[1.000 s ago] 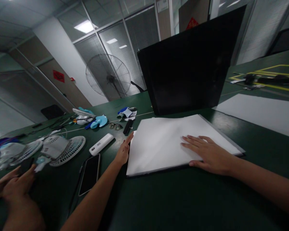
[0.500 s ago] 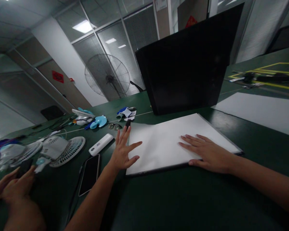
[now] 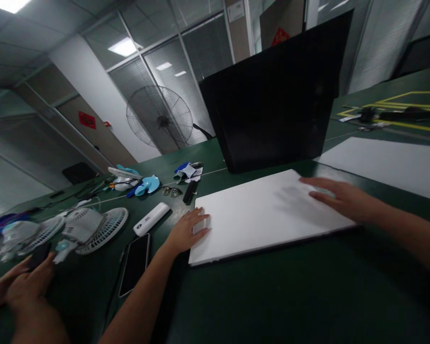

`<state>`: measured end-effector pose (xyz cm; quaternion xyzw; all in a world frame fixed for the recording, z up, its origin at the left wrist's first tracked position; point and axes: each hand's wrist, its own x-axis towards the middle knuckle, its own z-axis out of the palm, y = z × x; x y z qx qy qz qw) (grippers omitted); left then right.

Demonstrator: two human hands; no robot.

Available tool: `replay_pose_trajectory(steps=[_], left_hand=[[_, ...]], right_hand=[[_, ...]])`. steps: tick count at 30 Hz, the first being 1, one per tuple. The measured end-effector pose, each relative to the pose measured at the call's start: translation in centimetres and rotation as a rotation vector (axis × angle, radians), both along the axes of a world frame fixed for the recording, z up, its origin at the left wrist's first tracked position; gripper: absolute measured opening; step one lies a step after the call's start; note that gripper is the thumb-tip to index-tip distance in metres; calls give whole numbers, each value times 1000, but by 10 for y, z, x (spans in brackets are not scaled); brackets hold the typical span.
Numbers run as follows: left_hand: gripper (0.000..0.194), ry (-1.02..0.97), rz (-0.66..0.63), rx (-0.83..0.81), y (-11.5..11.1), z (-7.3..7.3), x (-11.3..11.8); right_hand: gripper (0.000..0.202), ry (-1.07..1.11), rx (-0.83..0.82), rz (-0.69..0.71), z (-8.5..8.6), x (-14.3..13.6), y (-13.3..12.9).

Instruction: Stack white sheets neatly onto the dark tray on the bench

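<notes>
A large white sheet lies flat on the green table, its near edge showing a thin dark layer beneath. My left hand rests at the sheet's left edge, fingers and thumb apart on its surface. Over the right end of the sheet is my right hand, raised a little and slightly blurred, with a shadow under it. Its fingers are stretched out and hold nothing. To the left of my left hand are a phone and a white power bank.
A big black screen stands behind the sheet. Another white sheet lies at the right. Glasses, a small black object and white fan parts are at the left. Another person's hands hold a dark phone.
My right hand has lifted off the sheet and moved right and away from me. My left hand has drawn back slightly toward me. The sheet's left edge now looks straight, where it was uneven.
</notes>
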<state>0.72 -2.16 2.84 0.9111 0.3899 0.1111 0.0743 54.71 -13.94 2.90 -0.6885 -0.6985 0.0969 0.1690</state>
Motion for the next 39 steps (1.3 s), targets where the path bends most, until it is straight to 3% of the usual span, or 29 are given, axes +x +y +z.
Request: replay_pose_trajectory(steps=[4,7,11,16,20,24,33,39], left_hand=[[56,-18,-3,5,0,-3,-2],[59,-22,6,0,0,-4,-3],[62,8,11,-2,-2,-3,-1],[60,39,6,1,-5,0,2],[59,18,12,0,-5,0,1],[59,14,8,-6,-6,0,1],[60,-11,1,-37,-5,0,-1],[80,-61,49,-73,-9,0,5]], right_hand=[[86,-121,64,-421,-5,79,4],[93,-151,-52,-618,-14,107,-2],[78,-192,-236,-664,-15,104,-3],[50,-322,-379,-658,7,70,-3],[43,-407,-389,-537,24,38,-12],[33,-443,-349,-413,26,3,-20],[43,-315,-14,348,-8,-85,-29],[50,-201,112,683,-9,-129,-39]])
